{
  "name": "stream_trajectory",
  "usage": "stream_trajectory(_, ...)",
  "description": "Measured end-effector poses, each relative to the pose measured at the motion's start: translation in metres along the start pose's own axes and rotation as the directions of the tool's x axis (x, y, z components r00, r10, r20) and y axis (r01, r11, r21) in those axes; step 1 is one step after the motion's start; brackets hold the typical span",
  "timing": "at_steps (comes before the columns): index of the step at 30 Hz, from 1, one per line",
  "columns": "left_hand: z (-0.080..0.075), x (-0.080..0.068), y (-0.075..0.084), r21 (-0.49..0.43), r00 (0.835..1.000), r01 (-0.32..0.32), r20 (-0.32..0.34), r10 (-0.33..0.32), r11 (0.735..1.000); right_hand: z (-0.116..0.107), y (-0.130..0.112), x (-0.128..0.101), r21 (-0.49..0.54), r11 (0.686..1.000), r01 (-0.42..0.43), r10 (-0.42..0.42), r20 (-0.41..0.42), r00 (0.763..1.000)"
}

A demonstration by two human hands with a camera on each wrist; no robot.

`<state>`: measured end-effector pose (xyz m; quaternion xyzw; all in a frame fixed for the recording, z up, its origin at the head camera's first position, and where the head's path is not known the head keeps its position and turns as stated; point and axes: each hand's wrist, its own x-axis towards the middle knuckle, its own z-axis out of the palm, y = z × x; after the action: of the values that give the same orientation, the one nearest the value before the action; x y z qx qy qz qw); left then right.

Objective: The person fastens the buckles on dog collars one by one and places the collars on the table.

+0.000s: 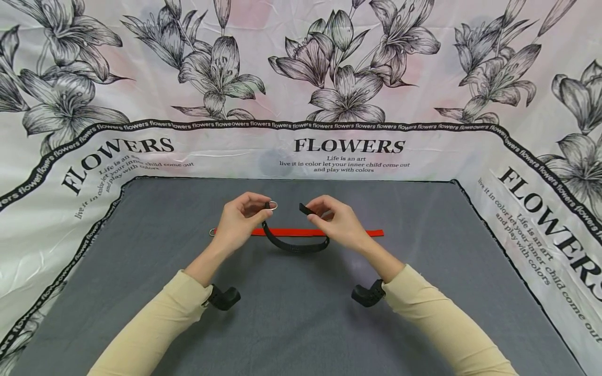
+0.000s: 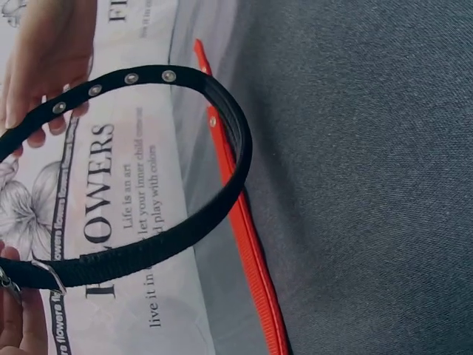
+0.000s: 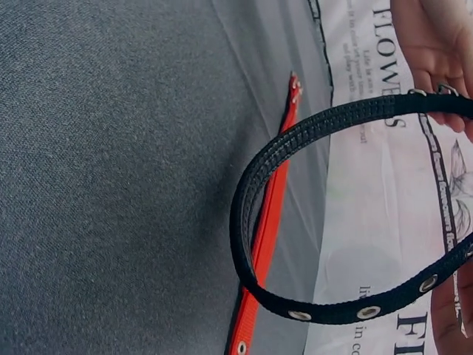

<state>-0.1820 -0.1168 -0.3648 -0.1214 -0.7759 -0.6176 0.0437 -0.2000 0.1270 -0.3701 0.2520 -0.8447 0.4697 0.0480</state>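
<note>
A black collar strap (image 1: pixel 295 247) hangs in a U between both hands above the grey mat (image 1: pixel 301 318). My left hand (image 1: pixel 262 210) pinches its buckle end, where a metal ring (image 1: pixel 273 205) shows. My right hand (image 1: pixel 317 213) pinches the free tip with the eyelets. In the left wrist view the black strap (image 2: pixel 222 196) curves from the buckle (image 2: pixel 48 275) up to the right hand (image 2: pixel 44 59). In the right wrist view the black strap (image 3: pixel 247 207) loops toward the left hand (image 3: pixel 436 44). A red strap (image 1: pixel 357 233) lies flat on the mat just beyond the hands.
White cloth printed with flowers and "FLOWERS" lettering (image 1: pixel 348 151) surrounds the mat at the back and sides. The red strap (image 2: pixel 247 244) (image 3: pixel 267 237) runs near the mat's far edge. Black wrist camera mounts (image 1: pixel 223 297) (image 1: pixel 369 293) sit under both sleeves.
</note>
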Motion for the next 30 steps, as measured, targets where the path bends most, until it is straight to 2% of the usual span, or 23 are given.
stream_trajectory(8, 0.005, -0.002, 0.001, 0.017, 0.999, 0.045, -0.002, -0.045, 0.999, 0.008, -0.002, 0.000, -0.045, 0.997, 0.058, -0.058, 0.018, 0.998)
stream_trajectory(20, 0.020, -0.005, 0.006, -0.015, 0.997, 0.010, 0.074, -0.008, 1.000, 0.015, -0.005, -0.001, -0.083, 0.983, 0.164, -0.161, 0.039, 0.986)
stream_trajectory(30, 0.023, -0.004, 0.005, -0.008, 0.996, 0.018, 0.083, -0.017, 1.000, 0.015, -0.005, -0.001, -0.064, 0.982, 0.180, -0.179, 0.019, 0.984)
